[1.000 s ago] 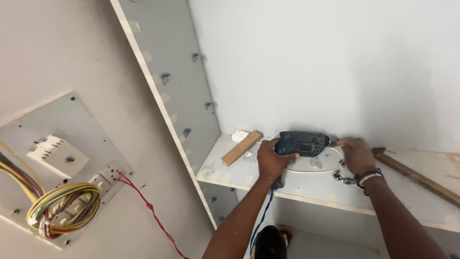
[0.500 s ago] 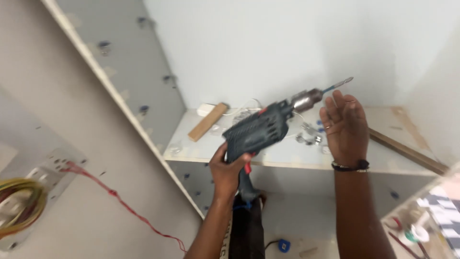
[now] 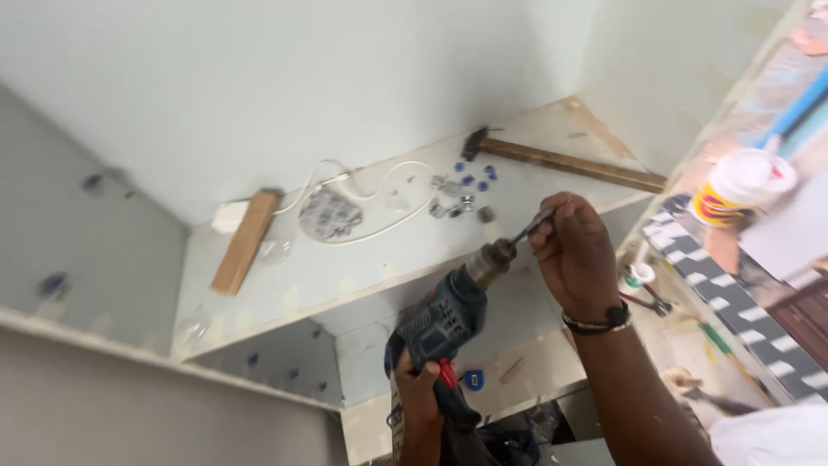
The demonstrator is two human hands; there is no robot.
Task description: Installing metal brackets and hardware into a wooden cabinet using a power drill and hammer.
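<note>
1. Left hand [image 3: 420,380]: closed around the pistol grip of a dark blue-green power drill [image 3: 448,318], low in the centre of the view; a red trigger shows just beside the fingers.
2. Right hand [image 3: 576,250]: fingers pinched shut on the drill bit [image 3: 528,229], which projects from the chuck [image 3: 493,257] up and to the right. A dark band circles the wrist [image 3: 597,321].
3. Drill: held in the air in front of the shelf edge, tilted so that the chuck points up and right; its body lies between the two hands and rests on nothing.
4. Shelf [image 3: 345,276]: a pale board set into a white recess, just behind the drill. On it, from left to right, lie a short wooden block [image 3: 244,242], a small white box [image 3: 226,217] touching the block's far end, a loop of white cable [image 3: 371,211] around a clear bag of small parts [image 3: 329,214], and a scatter of blue and metal fasteners [image 3: 466,192].
5. Hammer [image 3: 561,160]: lying flat on the right part of the shelf, dark head toward the fasteners, wooden handle running to the right corner.
6. Right margin: a white tub with a coloured label [image 3: 737,188] stands near a checked black-and-white surface [image 3: 733,293], well apart from the hands; details there are blurred.
</note>
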